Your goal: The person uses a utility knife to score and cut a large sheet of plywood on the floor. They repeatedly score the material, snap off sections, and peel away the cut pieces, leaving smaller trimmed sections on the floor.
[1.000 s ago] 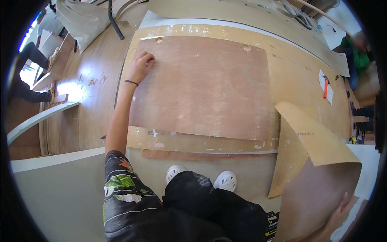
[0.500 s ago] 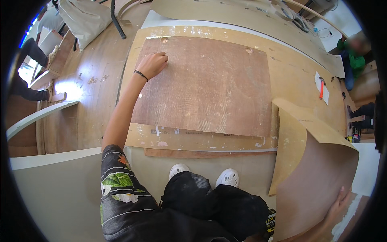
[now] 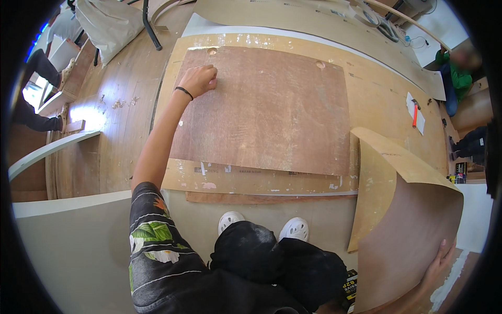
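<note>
A reddish-brown plywood panel (image 3: 266, 115) with small holes near its far corners lies on a larger tan sheet (image 3: 387, 99) marked with white paint. Over the panel's far left part, my left hand (image 3: 198, 79) is closed, fingers curled downward. Whatever it may hold is hidden under the fingers. At the lower right, a big thin curled sheet (image 3: 413, 235), tan on one face and greyish brown on the other, bends upward. My right hand (image 3: 442, 259) grips its right edge, fingertips showing along the border.
An orange-handled hammer (image 3: 415, 114) rests on white paper at right. Across the back lies a long beige sheet (image 3: 293, 15). At left are a curved white strip (image 3: 57, 149) and another person's legs (image 3: 44, 73). A person in green (image 3: 460, 76) is far right. A black can (image 3: 351, 288) stands near my knee.
My left hand has turned slightly, its knuckles a little lower over the panel. The right hand keeps hold of the curled sheet. The view has shifted a touch.
</note>
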A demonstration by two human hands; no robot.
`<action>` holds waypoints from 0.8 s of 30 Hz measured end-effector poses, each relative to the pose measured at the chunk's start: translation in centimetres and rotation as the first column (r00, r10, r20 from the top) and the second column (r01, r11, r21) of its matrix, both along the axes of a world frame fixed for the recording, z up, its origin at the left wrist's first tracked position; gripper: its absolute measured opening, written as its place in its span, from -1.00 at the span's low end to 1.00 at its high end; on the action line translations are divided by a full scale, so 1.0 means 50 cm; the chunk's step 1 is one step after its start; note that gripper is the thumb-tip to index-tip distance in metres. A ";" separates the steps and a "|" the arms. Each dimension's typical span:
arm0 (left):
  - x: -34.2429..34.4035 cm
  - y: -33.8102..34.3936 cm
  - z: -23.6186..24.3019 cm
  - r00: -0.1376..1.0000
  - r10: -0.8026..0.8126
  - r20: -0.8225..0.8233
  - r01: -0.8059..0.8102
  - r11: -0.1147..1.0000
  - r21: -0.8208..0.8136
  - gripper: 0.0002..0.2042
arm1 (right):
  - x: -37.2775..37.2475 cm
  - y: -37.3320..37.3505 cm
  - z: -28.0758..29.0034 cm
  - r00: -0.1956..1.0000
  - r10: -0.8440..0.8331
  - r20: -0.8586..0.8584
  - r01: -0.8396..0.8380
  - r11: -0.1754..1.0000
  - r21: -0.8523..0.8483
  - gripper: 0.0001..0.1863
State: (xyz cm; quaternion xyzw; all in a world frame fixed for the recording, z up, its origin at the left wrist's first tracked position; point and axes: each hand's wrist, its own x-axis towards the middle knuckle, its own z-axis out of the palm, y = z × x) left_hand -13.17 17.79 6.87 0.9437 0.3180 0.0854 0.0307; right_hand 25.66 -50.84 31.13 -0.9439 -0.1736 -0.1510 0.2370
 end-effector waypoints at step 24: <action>-0.136 0.119 -0.143 0.485 0.865 0.130 -0.663 0.461 -0.590 -0.07 | -0.005 0.000 -0.011 0.999 0.036 -0.034 -0.035 0.999 0.023 -0.36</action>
